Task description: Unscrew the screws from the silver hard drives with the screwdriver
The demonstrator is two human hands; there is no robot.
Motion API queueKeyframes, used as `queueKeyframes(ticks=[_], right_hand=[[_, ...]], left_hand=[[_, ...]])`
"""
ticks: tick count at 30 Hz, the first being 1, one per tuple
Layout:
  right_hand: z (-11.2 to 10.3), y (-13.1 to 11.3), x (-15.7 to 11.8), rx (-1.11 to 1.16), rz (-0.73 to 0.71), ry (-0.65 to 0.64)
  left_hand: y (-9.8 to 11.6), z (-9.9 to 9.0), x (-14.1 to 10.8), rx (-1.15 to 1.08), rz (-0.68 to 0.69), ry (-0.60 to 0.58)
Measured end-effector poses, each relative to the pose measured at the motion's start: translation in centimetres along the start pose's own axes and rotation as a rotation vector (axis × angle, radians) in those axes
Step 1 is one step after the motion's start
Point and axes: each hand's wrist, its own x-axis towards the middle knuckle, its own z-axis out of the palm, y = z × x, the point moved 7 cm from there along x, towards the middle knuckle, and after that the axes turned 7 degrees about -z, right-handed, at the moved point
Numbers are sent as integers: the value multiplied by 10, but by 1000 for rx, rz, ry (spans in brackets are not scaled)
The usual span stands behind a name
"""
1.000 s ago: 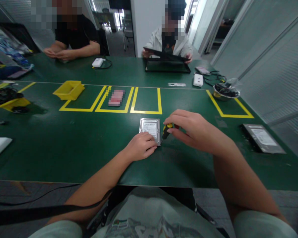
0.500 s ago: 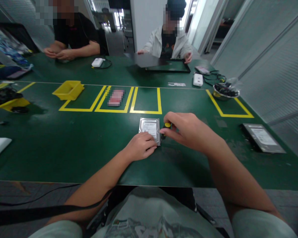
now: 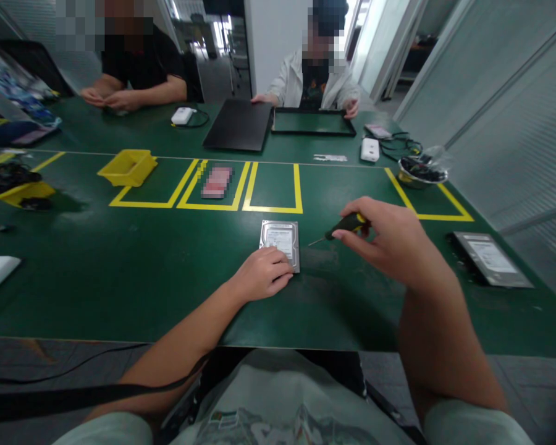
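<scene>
From where I stand, the step in hand appears to be screwdriver work at the side of the hard drive [image 3: 282,233], with the tool off the part.

Position of part: label side up, flat on the green surface [image 3: 167,272], in front of the person.

Left hand [image 3: 263,275]: closed over the near end of the hard drive, steadying it.

Right hand [image 3: 384,238]: closed on the handle of the screwdriver [image 3: 349,225]. The shaft slants down toward the drive's right edge; its tip is beside that edge, apart from it. Whether the tip meets the surface cannot be told. The two hands are apart.

Next move, as judged: engaging the drive calls for a leftward shift of the tip, a steeper shaft and an unmoving left hand. Caution: a shallow angle could let the tip slip. Screw heads are too small to make out.
</scene>
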Motion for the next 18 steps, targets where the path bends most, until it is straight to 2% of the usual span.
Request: queueKeyframes(ticks=[4,9,13,18], right_hand=[[16,24,-12,-108,94,55],[56,59,-26,-173,309,126],[88,72,-31,-184,419,61],[112,70,-32,-170,456,-19]], left_hand=[[0,0,0,0,-7,6],[-1,1,1,-1,-10,3],[-1,0,1,-8,-14,8],[-1,-1,1,-10,-27,6]])
